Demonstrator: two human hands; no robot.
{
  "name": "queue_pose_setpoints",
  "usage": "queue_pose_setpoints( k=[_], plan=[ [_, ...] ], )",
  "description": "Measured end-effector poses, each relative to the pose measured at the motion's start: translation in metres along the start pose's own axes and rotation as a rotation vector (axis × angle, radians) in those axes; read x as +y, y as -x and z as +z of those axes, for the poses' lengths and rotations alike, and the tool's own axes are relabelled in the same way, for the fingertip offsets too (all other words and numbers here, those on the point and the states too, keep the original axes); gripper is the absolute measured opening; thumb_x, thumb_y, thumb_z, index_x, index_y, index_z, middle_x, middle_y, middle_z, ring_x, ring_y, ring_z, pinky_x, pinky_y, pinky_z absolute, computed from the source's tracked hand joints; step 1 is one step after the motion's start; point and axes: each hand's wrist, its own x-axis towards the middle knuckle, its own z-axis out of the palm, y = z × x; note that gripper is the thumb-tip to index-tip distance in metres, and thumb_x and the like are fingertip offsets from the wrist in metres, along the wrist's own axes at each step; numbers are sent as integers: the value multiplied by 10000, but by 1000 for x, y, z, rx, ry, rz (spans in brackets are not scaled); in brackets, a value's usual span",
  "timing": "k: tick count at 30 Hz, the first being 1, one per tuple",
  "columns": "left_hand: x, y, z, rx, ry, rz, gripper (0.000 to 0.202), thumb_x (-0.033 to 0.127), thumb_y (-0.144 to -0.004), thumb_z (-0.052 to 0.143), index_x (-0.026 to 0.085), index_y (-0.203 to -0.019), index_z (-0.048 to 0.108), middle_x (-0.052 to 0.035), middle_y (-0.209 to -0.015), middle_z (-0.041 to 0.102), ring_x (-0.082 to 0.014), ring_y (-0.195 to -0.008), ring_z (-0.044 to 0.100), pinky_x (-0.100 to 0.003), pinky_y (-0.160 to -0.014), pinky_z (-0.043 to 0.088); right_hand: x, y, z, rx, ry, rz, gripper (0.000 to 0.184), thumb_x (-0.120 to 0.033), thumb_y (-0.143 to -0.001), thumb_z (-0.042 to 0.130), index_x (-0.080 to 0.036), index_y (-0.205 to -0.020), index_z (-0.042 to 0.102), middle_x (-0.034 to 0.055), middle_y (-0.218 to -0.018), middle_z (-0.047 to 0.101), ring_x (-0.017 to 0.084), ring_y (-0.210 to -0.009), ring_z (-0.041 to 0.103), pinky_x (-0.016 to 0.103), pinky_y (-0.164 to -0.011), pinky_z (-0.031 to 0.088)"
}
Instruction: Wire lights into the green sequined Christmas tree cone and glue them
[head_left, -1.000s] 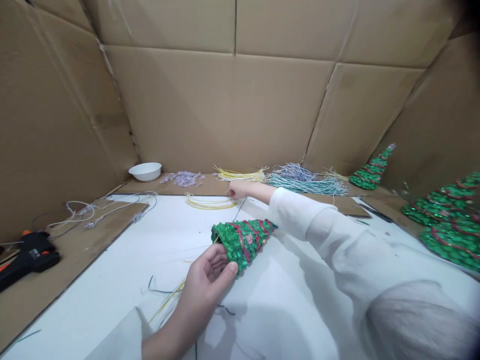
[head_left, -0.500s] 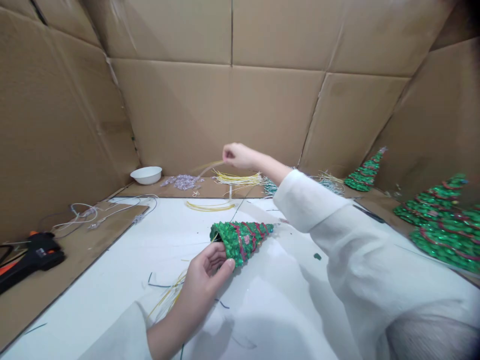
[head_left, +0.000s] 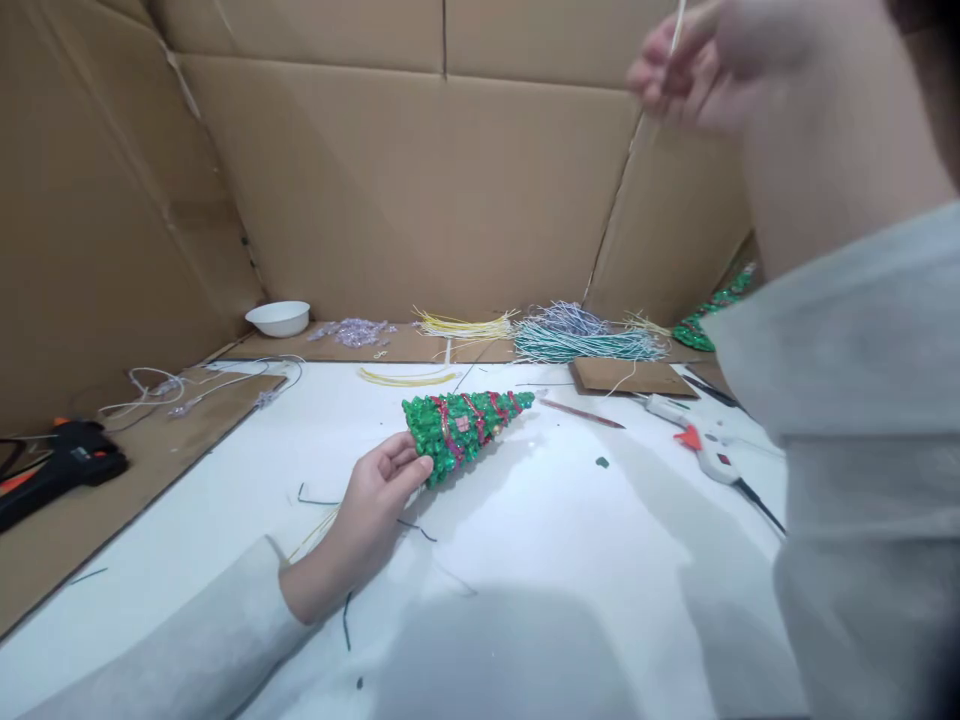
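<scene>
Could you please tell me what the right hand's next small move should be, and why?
I would probably lower the right hand, with its pale strand, toward the wide end of the decorated tree. That hand is raised well above the table, apart from the tree, while the left hand holds the tree at that wide end.

Glittering green tree (head_left: 466, 432), wound in red, lies sideways mid-view, tip rightward, and there's a pale strand (head_left: 679, 24) high right
</scene>
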Motion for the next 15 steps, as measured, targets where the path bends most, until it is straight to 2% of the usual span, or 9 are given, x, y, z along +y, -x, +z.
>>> queue_pose_setpoints(
  k=[1, 2, 4, 6, 8, 11, 13, 15],
  plan=[
    [-1, 0, 1, -3, -11, 5, 265, 241, -730, 681, 171, -984, 645, -60, -965, 692, -181, -887, 620, -256, -777, 447, 10, 18, 5, 73, -73, 71, 463, 70, -785, 245, -120, -422, 460, -73, -429, 427, -27, -513, 526, 170, -610, 390],
    [-2, 0, 3, -5, -25, 11, 248, 236, -737, 671, 171, -975, 643, -57, -952, 689, -178, -879, 618, -253, -768, 444, 22, 37, 12, 66, -151, 115, 460, 61, -801, 267, -142, -505, 554, -67, -457, 441, -11, -494, 503, 181, -604, 403],
    [-3, 1, 7, -9, -57, 27, 219, 230, -745, 659, 173, -956, 636, -52, -934, 679, -174, -869, 610, -249, -766, 438, 47, 72, 29, 32, -338, 225, 454, 46, -833, 258, -151, -634, 616, -56, -473, 393, 19, -442, 417, 184, -520, 388],
    [-3, 1, 12, 0, -87, 49, 186, 235, -746, 657, 176, -919, 628, -41, -903, 663, -164, -842, 596, -245, -763, 433, 70, 101, 44, -19, -388, 285, 376, 3, -856, 311, -148, -645, 584, -65, -474, 323, 39, -412, 329, 183, -434, 334],
    [-2, 1, 17, 29, -130, 62, 136, 251, -743, 659, 173, -846, 615, -27, -823, 630, -150, -777, 569, -235, -720, 424, 89, 125, 54, -84, -415, 354, 387, -174, -943, 336, -164, -600, 515, -73, -468, 263, 57, -404, 281, 196, -403, 300],
    [-3, -2, 19, 78, -189, 65, 146, 285, -741, 663, 168, -776, 583, -5, -737, 560, -131, -704, 513, -222, -640, 391, 106, 152, 63, -174, -471, 337, 381, -341, -940, 433, -186, -592, 421, -84, -466, 242, 55, -401, 238, 188, -391, 241],
    [-5, -5, 18, 92, -204, 72, 177, 304, -738, 669, 169, -798, 571, 3, -744, 536, -126, -711, 496, -217, -635, 380, 110, 163, 65, -259, -508, 343, 327, -304, -942, 425, -184, -640, 465, -82, -451, 271, 60, -402, 280, 193, -418, 278],
    [-9, -8, 17, 101, -210, 83, 215, 322, -731, 675, 167, -829, 562, 6, -761, 526, -126, -729, 492, -217, -649, 382, 109, 170, 66, -315, -533, 354, 231, -224, -930, 417, -169, -747, 546, -58, -488, 386, 67, -433, 374, 206, -462, 336]
  ],
)
